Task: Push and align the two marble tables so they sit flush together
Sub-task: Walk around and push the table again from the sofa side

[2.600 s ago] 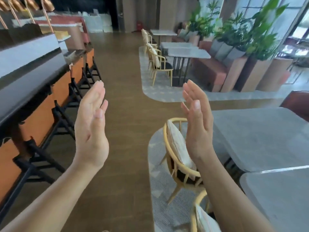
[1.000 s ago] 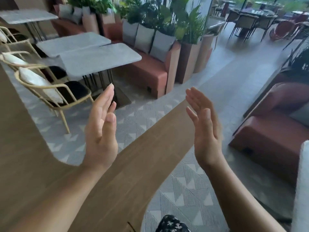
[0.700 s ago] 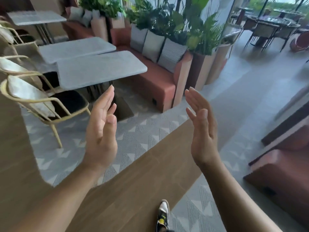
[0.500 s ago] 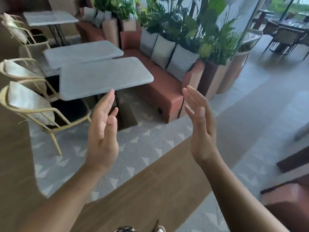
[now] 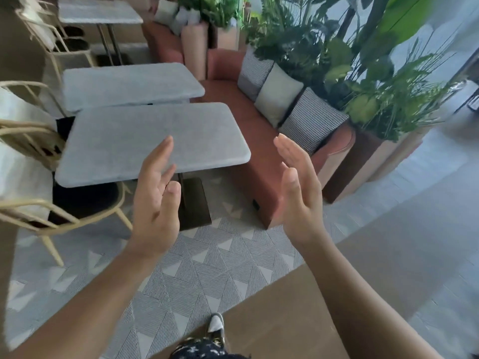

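Two grey marble tables stand one behind the other at the upper left. The near marble table (image 5: 145,141) rests on a dark pedestal foot (image 5: 193,203). The far marble table (image 5: 127,85) sits just behind it, shifted a little to the left, with a narrow gap between the tops. My left hand (image 5: 156,203) is raised, palm facing right, in front of the near table's front edge. My right hand (image 5: 298,193) is raised with its palm facing left, over the bench end. Both hands hold nothing and touch nothing.
Yellow wire chairs (image 5: 39,177) with white cushions stand left of the tables. A terracotta bench (image 5: 259,141) with cushions (image 5: 278,94) runs along their right, backed by planters (image 5: 363,86). A third table (image 5: 98,11) stands further back. My shoe (image 5: 215,325) is on the patterned rug.
I have turned from the bar aisle and walked toward the two tables, which are now larger and closer. Both hands stay raised and apart.
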The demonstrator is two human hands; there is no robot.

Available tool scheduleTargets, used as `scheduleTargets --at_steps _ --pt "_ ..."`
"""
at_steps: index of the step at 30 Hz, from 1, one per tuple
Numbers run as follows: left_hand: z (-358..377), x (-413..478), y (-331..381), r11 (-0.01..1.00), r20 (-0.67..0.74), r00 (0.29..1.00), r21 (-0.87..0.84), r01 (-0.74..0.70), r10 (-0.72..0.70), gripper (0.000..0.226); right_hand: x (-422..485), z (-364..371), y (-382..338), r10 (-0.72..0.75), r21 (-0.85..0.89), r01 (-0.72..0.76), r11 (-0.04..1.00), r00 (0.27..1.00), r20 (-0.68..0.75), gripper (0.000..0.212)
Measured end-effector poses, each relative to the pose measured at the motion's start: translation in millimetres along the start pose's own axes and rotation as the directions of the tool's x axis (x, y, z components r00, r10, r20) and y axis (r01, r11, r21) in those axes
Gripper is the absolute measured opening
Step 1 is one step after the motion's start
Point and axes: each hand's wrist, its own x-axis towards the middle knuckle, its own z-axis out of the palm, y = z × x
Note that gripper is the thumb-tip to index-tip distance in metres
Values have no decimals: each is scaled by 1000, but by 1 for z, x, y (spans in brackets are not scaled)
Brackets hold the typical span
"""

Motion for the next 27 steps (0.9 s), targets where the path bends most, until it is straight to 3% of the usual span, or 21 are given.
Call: scheduleTargets --at_steps 12,20,24,27 --pt "87 152 -166 971 -100 993 220 90 -69 54 210 -20 206 21 -77 -3 997 973 231 92" --pt "139 201 -326 899 -193 973 393 197 -128 58 300 -5 388 -11 -147 71 987 929 370 80" --pt "148 199 -402 795 -121 972 559 236 -203 66 316 14 473 16 -332 166 929 876 482 88" --pt "148 190 -454 673 -63 926 668 316 -371 81 312 33 530 201 -512 194 837 761 617 100"
